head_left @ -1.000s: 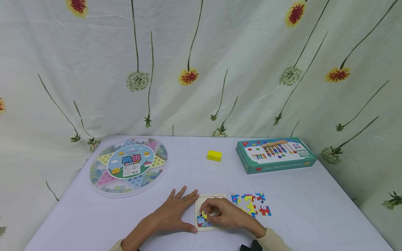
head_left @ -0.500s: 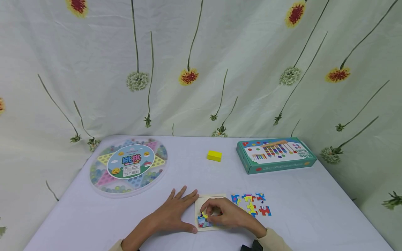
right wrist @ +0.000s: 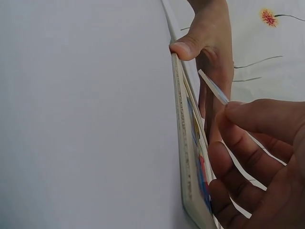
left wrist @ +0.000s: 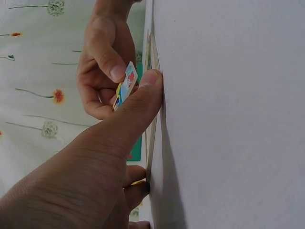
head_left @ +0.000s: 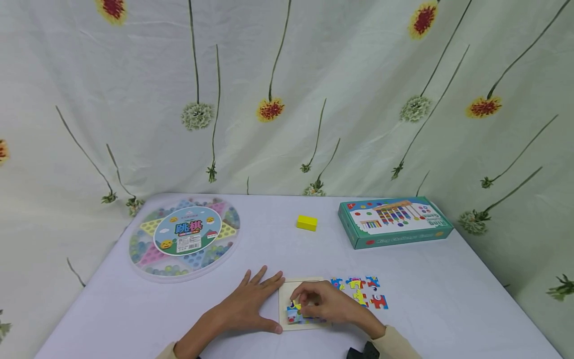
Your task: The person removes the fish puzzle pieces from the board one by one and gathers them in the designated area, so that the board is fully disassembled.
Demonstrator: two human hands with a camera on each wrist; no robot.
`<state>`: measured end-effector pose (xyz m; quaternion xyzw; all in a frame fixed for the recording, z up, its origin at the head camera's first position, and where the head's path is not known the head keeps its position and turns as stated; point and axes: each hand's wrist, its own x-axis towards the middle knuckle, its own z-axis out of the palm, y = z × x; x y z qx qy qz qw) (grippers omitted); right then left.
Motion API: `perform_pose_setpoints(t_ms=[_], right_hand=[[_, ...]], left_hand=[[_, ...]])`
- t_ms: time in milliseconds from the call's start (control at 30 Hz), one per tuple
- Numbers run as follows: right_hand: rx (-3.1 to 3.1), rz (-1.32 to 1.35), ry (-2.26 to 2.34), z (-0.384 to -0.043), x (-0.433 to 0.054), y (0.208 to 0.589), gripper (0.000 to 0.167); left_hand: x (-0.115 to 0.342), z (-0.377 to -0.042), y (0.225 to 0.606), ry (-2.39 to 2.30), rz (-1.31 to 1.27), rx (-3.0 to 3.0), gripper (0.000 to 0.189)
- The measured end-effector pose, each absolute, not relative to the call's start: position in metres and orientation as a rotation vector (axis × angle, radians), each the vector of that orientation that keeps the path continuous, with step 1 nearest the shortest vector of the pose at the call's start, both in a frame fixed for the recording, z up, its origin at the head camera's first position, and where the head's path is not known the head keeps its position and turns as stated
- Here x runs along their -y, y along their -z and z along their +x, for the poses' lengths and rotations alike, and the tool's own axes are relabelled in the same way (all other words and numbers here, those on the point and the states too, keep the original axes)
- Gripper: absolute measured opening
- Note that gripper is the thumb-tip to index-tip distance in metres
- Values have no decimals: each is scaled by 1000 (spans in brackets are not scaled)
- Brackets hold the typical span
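My right hand pinches a colourful jigsaw piece between thumb and fingers. It holds the piece tilted just above a shallow wooden puzzle tray; the left wrist view shows the piece raised off the tray. In the right wrist view, the piece appears edge-on, with other pieces lying inside the tray. My left hand lies with fingers spread at the tray's left side, thumb and fingers touching its edge. The right hand hides much of the tray's inside.
Several loose jigsaw pieces lie right of the tray, some partly behind the right hand. A yellow block sits farther back. A round Chinese checkers set lies back left, and a green game box back right.
My right hand has shifted slightly right, and the pinched piece has come up from the tray's lower left with it. My left hand stays in place.
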<state>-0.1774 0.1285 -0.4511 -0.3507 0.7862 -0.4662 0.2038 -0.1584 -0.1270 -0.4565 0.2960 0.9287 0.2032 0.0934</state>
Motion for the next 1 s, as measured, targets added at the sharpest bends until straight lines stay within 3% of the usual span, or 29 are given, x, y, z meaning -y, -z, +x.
perform_pose_setpoints(t_ms=[1000], right_hand=[[-2283, -958, 1295, -174, -155, 449, 21]], left_hand=[[125, -158, 455, -581, 858, -2767, 106]])
